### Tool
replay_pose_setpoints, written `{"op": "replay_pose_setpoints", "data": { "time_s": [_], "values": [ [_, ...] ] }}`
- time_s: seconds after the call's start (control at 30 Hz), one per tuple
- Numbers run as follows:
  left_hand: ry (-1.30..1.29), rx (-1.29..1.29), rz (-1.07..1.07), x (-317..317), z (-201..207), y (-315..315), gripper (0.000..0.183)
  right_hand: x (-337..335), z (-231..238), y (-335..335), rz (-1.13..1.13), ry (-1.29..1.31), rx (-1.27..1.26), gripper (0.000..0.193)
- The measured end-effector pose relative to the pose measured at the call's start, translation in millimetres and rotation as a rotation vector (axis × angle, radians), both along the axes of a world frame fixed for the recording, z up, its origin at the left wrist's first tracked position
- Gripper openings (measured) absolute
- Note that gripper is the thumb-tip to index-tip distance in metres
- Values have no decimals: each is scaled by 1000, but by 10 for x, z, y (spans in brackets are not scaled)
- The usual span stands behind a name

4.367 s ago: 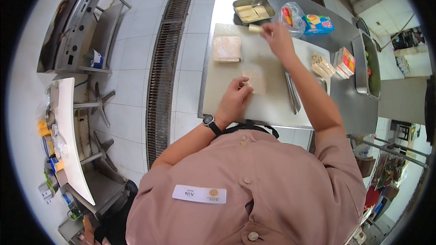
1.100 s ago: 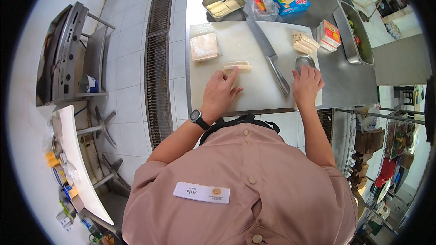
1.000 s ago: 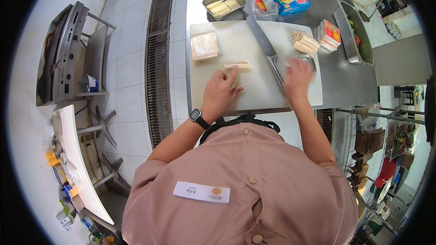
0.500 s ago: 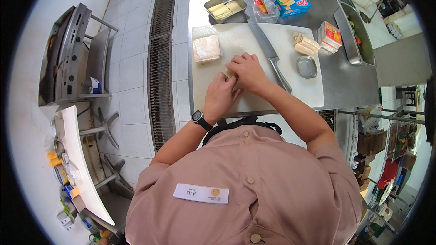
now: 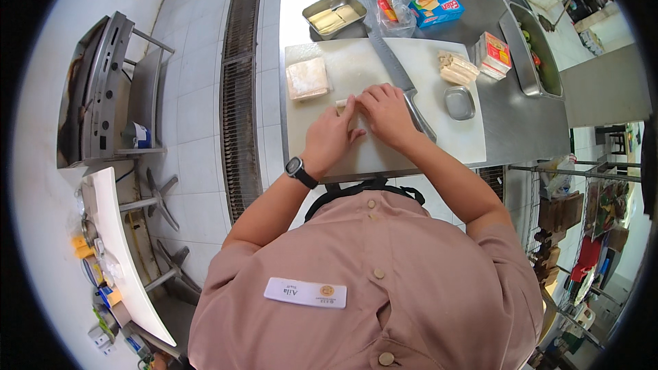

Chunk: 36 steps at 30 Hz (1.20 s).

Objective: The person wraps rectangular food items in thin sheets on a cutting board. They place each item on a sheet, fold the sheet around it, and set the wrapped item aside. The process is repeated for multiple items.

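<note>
Near the middle of the white cutting board, my left hand and my right hand meet over a thin pale wrapper roll. Both sets of fingers are closed on it; only its left end shows, the rest lies under them. Left of my hands sits a square stack of pale wrappers. A large knife lies just beyond my right hand, its handle toward me. Farther right are several finished-looking rolls in a pile and a small metal dish.
Behind the board stand a metal pan of pale yellow sticks, a clear plastic bag with something red and yellow, and a blue box. Red-and-white cartons and a deep steel tray with vegetables stand right, on the steel table.
My right hand has shifted slightly right and nearer me, its fingers now beside my left fingertips. The left end of the roll has come into view.
</note>
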State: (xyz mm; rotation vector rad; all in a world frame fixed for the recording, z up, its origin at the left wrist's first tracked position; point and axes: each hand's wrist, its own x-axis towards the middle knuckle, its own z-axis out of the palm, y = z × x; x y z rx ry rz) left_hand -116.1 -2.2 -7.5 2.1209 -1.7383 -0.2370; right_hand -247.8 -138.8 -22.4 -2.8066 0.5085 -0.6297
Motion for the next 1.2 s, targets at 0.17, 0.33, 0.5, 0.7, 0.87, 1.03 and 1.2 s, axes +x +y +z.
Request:
{"op": "replay_pose_setpoints", "data": {
  "time_s": [0.17, 0.33, 0.5, 0.7, 0.87, 1.03, 1.2],
  "values": [
    [9, 188, -9, 184, 31, -283, 81, 134, -34, -91, 14, -30, -101, 27],
    [61, 123, 43, 250, 136, -400, 77, 191, -71, -277, -41, 90, -87, 23],
    [171, -44, 204, 452, 209, -261, 51, -33, 65, -811, -241, 4, 557, 18],
    [73, -167, 300, 728, 155, -47, 37, -537, 415, -1404, -338, -99, 1095, 20],
    [-67, -252, 175, 873, 39, 11, 30, -878, 415, -2162, -535, -265, 912, 17],
    [-59, -279, 93, 912, 38, -2, 21, -1001, 84, -2684, -621, -212, 938, 17],
    [-26, -244, 59, 946, 95, 2, 10, -984, -49, -2868, -712, -28, 837, 19]
  ]
}}
